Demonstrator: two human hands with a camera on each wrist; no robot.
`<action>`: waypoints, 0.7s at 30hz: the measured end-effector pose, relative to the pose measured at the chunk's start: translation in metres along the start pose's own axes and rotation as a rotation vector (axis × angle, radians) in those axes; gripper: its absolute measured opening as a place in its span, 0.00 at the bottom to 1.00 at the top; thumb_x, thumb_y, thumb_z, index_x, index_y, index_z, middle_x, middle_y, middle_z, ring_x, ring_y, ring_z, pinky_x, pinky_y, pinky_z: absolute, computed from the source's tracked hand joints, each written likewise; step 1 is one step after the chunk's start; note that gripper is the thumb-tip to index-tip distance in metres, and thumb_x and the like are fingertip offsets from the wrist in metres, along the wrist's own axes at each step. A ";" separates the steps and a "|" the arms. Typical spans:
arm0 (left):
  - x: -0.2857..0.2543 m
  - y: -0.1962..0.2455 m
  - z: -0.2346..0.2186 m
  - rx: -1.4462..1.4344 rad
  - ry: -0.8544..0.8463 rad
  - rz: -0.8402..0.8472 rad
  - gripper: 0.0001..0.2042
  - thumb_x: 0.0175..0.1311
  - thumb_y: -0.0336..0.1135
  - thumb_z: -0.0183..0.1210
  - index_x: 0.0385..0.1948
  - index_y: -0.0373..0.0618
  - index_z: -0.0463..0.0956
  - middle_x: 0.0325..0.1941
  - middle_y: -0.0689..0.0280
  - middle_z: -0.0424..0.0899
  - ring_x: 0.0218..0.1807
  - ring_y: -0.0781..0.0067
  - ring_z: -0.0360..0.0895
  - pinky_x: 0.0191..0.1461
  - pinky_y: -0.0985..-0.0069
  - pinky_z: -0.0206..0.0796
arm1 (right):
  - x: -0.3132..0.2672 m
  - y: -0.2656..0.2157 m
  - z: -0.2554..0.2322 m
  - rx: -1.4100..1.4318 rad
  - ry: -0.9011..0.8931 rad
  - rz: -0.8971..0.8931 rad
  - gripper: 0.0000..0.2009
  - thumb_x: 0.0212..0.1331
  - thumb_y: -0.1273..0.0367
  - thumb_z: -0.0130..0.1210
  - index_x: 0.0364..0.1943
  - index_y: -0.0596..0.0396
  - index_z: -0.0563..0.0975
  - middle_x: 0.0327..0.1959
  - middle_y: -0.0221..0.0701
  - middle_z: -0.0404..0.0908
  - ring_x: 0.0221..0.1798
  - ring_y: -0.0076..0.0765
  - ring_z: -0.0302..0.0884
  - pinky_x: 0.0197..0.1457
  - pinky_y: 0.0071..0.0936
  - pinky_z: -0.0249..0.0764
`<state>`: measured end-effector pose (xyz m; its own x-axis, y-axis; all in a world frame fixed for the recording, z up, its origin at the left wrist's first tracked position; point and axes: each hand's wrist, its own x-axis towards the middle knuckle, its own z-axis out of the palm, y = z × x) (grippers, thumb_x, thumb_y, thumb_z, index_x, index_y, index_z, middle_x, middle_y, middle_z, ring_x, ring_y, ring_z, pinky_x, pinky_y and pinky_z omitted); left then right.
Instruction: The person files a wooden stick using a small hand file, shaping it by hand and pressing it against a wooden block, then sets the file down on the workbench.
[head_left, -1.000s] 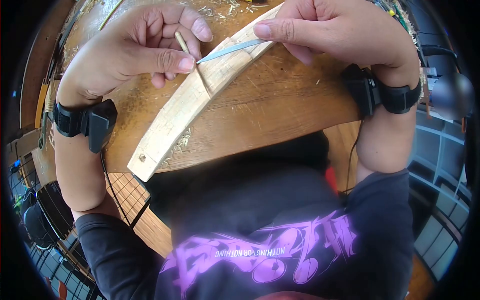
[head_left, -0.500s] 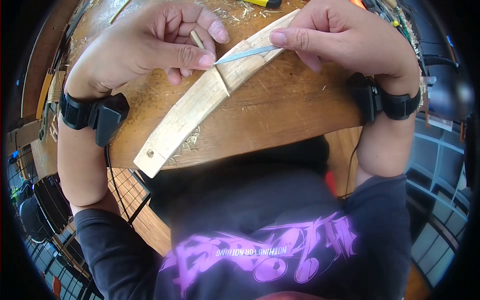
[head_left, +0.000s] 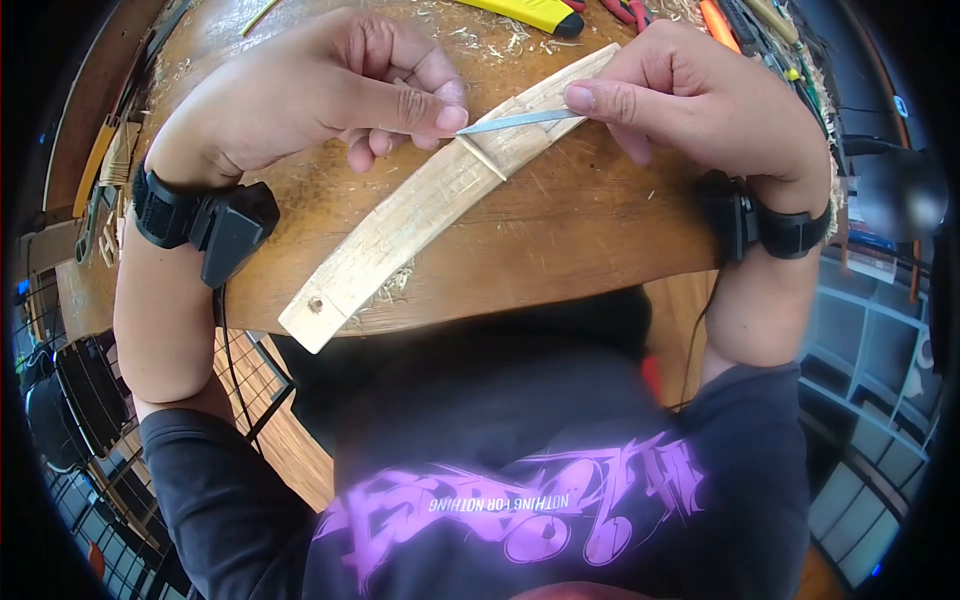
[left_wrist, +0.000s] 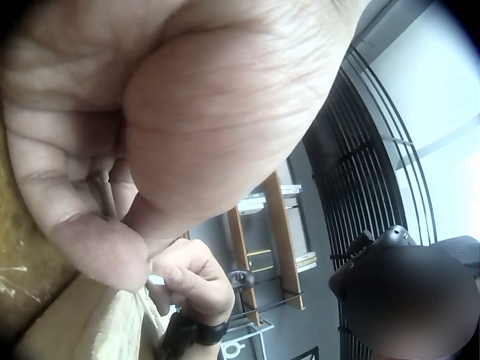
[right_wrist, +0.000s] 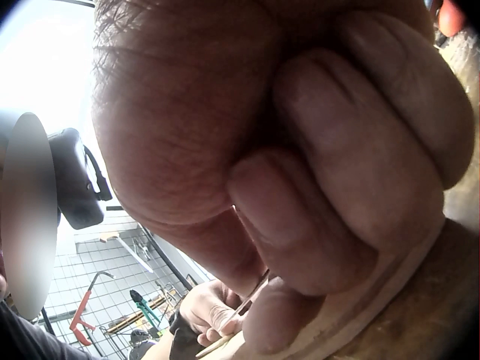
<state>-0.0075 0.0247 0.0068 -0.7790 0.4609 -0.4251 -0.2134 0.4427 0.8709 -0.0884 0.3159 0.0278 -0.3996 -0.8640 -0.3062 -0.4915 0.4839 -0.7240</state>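
In the head view a long, slightly curved pale wooden plank (head_left: 400, 220) lies slantwise on the table, with a small hole near its lower end. My left hand (head_left: 370, 90) pinches a thin wooden stick (head_left: 483, 158) between thumb and fingers, and the stick slants across the plank. Over the plank's upper part, my right hand (head_left: 680, 95) pinches a slim grey metal strip (head_left: 520, 121) that tapers to a point at the left fingertips. The right wrist view shows the stick (right_wrist: 214, 346) beyond curled fingers. My left hand hides the stick's upper end in the head view.
A yellow utility knife (head_left: 530, 12) and red-handled pliers (head_left: 628, 10) lie at the table's far side. Several hand tools line the right edge near an orange handle (head_left: 718, 25). Wood shavings (head_left: 395, 285) are scattered beside the plank on the brown table (head_left: 560, 240).
Both hands, the plank and the strip have shifted right and down in the head view. The stick's upper end has gone behind the left hand. The knife and pliers have come into view.
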 end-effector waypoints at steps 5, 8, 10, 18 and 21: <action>0.001 -0.005 -0.001 -0.036 -0.013 0.048 0.06 0.76 0.36 0.69 0.41 0.45 0.88 0.26 0.78 0.83 0.23 0.92 0.76 0.26 0.90 0.67 | 0.000 -0.003 -0.001 0.003 -0.003 0.014 0.29 0.83 0.54 0.57 0.21 0.57 0.82 0.15 0.22 0.73 0.19 0.18 0.65 0.25 0.25 0.59; -0.001 0.000 0.000 -0.033 -0.008 0.031 0.07 0.76 0.37 0.70 0.41 0.44 0.88 0.26 0.78 0.83 0.24 0.92 0.77 0.26 0.90 0.67 | 0.000 -0.003 -0.002 -0.005 0.005 0.003 0.28 0.82 0.54 0.57 0.22 0.57 0.82 0.15 0.22 0.73 0.19 0.18 0.65 0.25 0.25 0.59; -0.002 0.001 0.000 -0.024 -0.006 0.014 0.07 0.76 0.37 0.70 0.41 0.44 0.88 0.26 0.77 0.83 0.24 0.92 0.77 0.27 0.90 0.68 | 0.000 -0.006 -0.004 -0.015 -0.029 0.054 0.27 0.82 0.54 0.58 0.22 0.57 0.82 0.15 0.22 0.74 0.20 0.18 0.65 0.26 0.25 0.59; -0.001 -0.002 0.000 -0.075 -0.031 0.062 0.06 0.76 0.34 0.69 0.43 0.42 0.87 0.29 0.76 0.85 0.26 0.92 0.79 0.29 0.90 0.70 | -0.003 0.002 0.002 -0.061 0.054 0.091 0.30 0.78 0.47 0.59 0.19 0.53 0.82 0.14 0.21 0.72 0.19 0.20 0.66 0.25 0.26 0.61; 0.000 -0.006 -0.002 -0.066 -0.052 0.097 0.06 0.76 0.34 0.69 0.43 0.41 0.87 0.31 0.76 0.86 0.28 0.92 0.80 0.31 0.89 0.72 | -0.002 0.001 0.001 -0.047 0.031 0.098 0.30 0.78 0.47 0.59 0.19 0.53 0.83 0.14 0.21 0.73 0.19 0.20 0.67 0.25 0.26 0.61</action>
<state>-0.0074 0.0202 0.0024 -0.7669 0.5390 -0.3483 -0.1780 0.3427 0.9224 -0.0873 0.3184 0.0270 -0.4709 -0.8077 -0.3548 -0.4841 0.5728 -0.6615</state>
